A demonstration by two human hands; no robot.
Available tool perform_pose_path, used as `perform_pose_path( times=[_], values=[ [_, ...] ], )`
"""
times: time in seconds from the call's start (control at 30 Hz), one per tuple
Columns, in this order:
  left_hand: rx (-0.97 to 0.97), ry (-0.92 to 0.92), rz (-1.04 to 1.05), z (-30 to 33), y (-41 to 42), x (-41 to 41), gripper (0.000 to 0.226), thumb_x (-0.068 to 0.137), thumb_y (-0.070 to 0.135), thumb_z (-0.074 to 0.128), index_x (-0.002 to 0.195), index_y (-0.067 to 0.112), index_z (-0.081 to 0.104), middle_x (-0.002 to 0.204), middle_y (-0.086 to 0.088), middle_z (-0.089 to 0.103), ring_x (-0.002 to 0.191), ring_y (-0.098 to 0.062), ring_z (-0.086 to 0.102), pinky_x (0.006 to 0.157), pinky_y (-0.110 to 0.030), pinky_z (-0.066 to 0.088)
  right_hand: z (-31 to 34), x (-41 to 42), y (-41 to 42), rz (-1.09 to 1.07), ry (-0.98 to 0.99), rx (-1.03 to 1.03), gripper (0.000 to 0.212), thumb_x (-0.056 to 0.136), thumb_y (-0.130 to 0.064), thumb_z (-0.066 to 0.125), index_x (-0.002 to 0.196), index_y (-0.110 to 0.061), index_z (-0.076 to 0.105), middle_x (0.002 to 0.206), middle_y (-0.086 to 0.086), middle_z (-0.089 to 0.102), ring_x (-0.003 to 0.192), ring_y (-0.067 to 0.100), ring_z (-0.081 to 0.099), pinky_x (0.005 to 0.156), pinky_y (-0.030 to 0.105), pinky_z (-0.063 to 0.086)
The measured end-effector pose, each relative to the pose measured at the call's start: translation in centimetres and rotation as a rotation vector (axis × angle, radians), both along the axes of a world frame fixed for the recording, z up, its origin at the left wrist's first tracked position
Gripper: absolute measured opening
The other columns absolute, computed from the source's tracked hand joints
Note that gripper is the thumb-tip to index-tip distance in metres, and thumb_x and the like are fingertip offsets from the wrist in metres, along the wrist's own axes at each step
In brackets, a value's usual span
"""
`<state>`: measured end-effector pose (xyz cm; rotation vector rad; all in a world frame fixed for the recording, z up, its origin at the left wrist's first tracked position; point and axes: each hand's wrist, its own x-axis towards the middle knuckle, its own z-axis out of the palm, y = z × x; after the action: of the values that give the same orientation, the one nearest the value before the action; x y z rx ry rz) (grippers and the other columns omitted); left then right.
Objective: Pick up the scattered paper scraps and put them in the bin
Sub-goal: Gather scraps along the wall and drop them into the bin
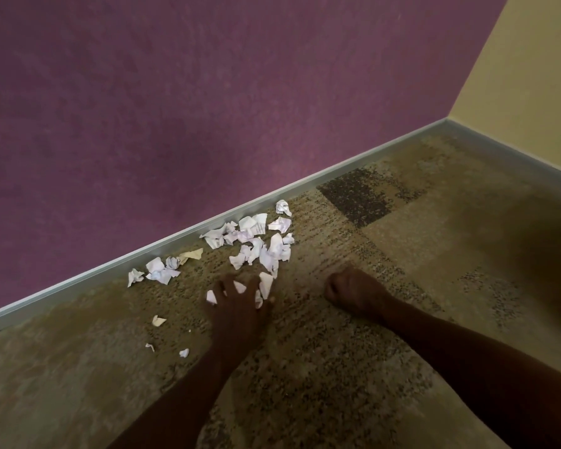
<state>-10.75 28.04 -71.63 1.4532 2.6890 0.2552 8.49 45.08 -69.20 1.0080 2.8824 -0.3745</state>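
Several white crumpled paper scraps (253,236) lie on the patterned carpet along the skirting board. A smaller cluster of scraps (157,270) sits further left, and tiny bits (158,320) lie nearer me. My left hand (237,299) is down on the carpet with its fingers curled round a few white scraps, which poke out between them. My right hand (350,291) rests on the carpet to the right as a closed fist, with nothing visible in it. No bin is in view.
A purple wall (175,108) with a pale skirting board (208,225) runs diagonally behind the scraps. A yellow wall (531,76) meets it at the far right corner. Brown and beige carpet (402,238) covers the floor.
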Motion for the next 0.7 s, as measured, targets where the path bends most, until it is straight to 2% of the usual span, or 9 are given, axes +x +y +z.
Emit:
perform_pose_path(
  times=[0.1,0.17,0.27,0.4,0.5,0.6,0.7],
  values=[
    [0.023,0.060,-0.049,-0.6,-0.6,-0.2,0.035,0.096,0.052,0.037,0.125,0.035,0.050,0.132,-0.012,0.042,0.120,-0.032,0.044,0.092,-0.052,0.042,0.2,1.6,-0.2,0.027,-0.039,-0.047,0.033,0.095,-0.034,0.046,0.086,-0.008,0.064,0.084,0.012,0.065,0.069,0.022,0.053,0.064,0.028,0.036],
    [-0.001,0.059,-0.092,-0.4,-0.8,-0.1,0.034,0.098,0.046,0.038,0.127,0.030,0.049,0.128,-0.014,0.045,0.113,-0.032,0.049,0.085,-0.046,0.050,1.0,2.6,-0.1,0.020,-0.047,-0.079,0.031,0.095,-0.033,0.048,0.087,-0.008,0.064,0.085,0.009,0.064,0.072,0.022,0.056,0.065,0.026,0.034],
    [-0.044,-0.026,-0.127,0.7,-0.5,0.1,0.035,0.100,0.035,0.040,0.133,0.025,0.041,0.128,-0.011,0.046,0.107,-0.027,0.053,0.077,-0.039,0.055,2.2,3.7,0.5,0.015,-0.017,-0.126,0.033,0.093,-0.037,0.049,0.088,-0.010,0.067,0.085,0.006,0.066,0.075,0.019,0.060,0.067,0.025,0.038],
    [0.042,-0.130,-0.098,1.8,0.0,0.2,0.026,0.102,0.031,0.035,0.126,0.020,0.041,0.115,-0.010,0.059,0.092,-0.024,0.062,0.075,-0.038,0.055,4.0,3.9,1.0,-0.054,-0.032,-0.069,0.039,0.094,-0.041,0.051,0.092,-0.004,0.063,0.093,0.014,0.063,0.074,0.017,0.049,0.068,0.024,0.036],
    [0.111,-0.176,-0.135,2.0,0.6,0.4,0.042,0.103,0.037,0.031,0.142,0.022,0.032,0.122,-0.015,0.059,0.100,-0.028,0.063,0.080,-0.039,0.055,5.1,3.5,0.9,-0.050,-0.037,-0.026,0.037,0.092,-0.039,0.054,0.092,-0.003,0.062,0.095,0.016,0.064,0.075,0.018,0.048,0.068,0.025,0.037],
    [-0.059,-0.209,-0.255,2.3,1.5,0.8,0.055,0.103,0.042,0.034,0.153,0.028,0.018,0.134,-0.015,0.053,0.113,-0.025,0.058,0.089,-0.034,0.048,6.2,3.4,0.6,-0.035,-0.019,-0.012,0.031,0.090,-0.034,0.055,0.088,-0.004,0.062,0.090,0.015,0.064,0.073,0.021,0.054,0.068,0.027,0.043],
    [-0.154,-0.189,-0.299,2.2,2.0,0.9,0.050,0.102,0.045,0.032,0.151,0.035,0.023,0.140,-0.011,0.049,0.120,-0.023,0.054,0.096,-0.034,0.046,6.9,3.8,0.3,-0.022,-0.010,0.004,0.024,0.089,-0.034,0.054,0.078,-0.013,0.053,0.079,0.012,0.054,0.071,0.023,0.053,0.067,0.029,0.045]
  ],
)
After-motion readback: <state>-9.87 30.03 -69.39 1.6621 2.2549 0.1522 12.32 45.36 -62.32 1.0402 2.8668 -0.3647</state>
